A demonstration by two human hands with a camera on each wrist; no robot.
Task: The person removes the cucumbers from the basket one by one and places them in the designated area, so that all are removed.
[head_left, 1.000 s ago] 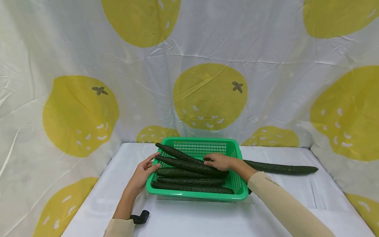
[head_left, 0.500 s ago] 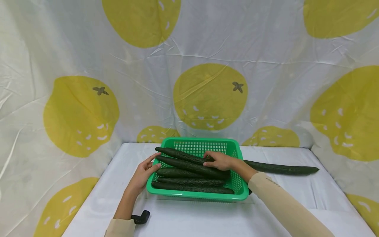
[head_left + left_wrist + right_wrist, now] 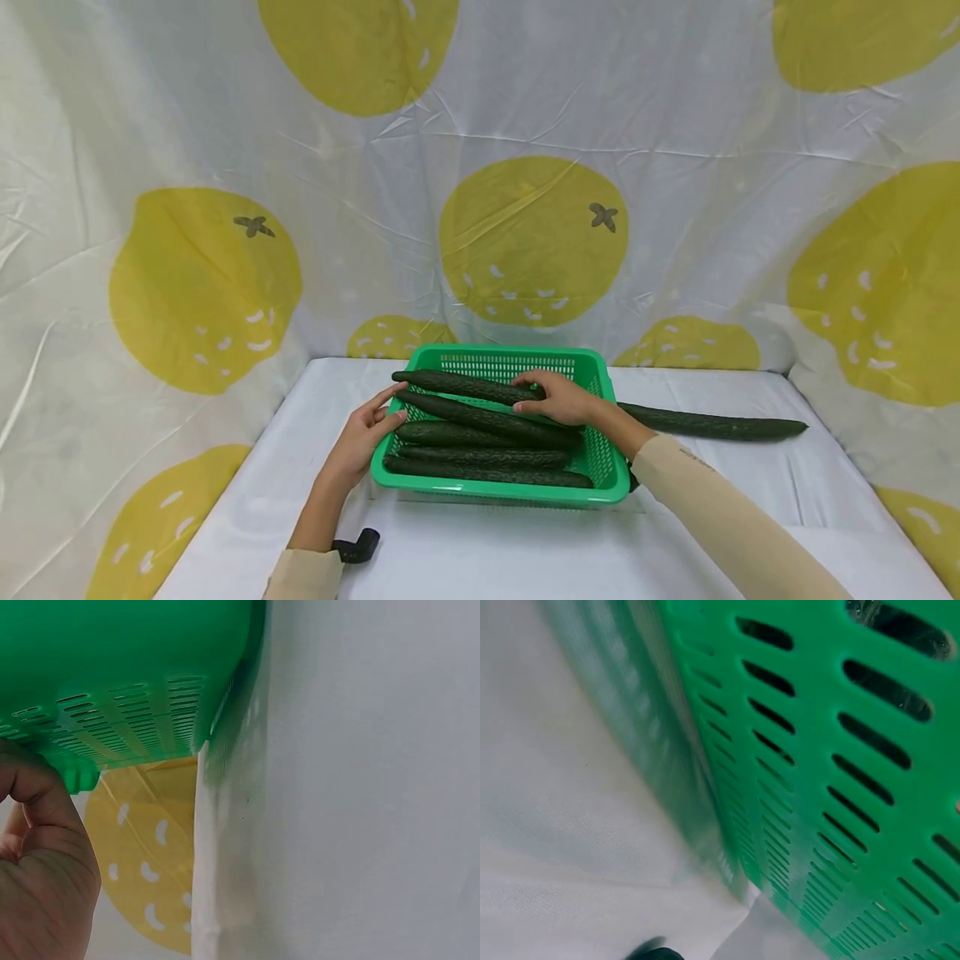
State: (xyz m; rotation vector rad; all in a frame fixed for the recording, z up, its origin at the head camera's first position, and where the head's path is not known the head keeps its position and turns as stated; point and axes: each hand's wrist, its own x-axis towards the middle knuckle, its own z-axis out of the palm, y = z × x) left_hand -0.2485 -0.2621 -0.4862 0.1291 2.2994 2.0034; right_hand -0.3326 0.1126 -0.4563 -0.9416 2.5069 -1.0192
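Observation:
A green plastic basket holds several long dark cucumbers lying side by side. My right hand reaches in over the basket's right side and grips the right end of the rearmost cucumber. That cucumber's left tip rests up at the left rim. Just in front, another cucumber slants across the pile with its left end near the same rim. At the left side, my left hand holds the basket's rim, thumb on top. From the left wrist, curled fingers show under the basket; the right wrist view has only its slotted wall.
One more cucumber lies on the white-covered table to the basket's right, its left end hidden behind the basket and right arm. A white curtain with yellow lemons stands close behind and at both sides.
My right hand has shifted slightly toward the back with the rearmost cucumber, which has swung from a steep slant to nearly level across the basket. The left hand stays at the rim.

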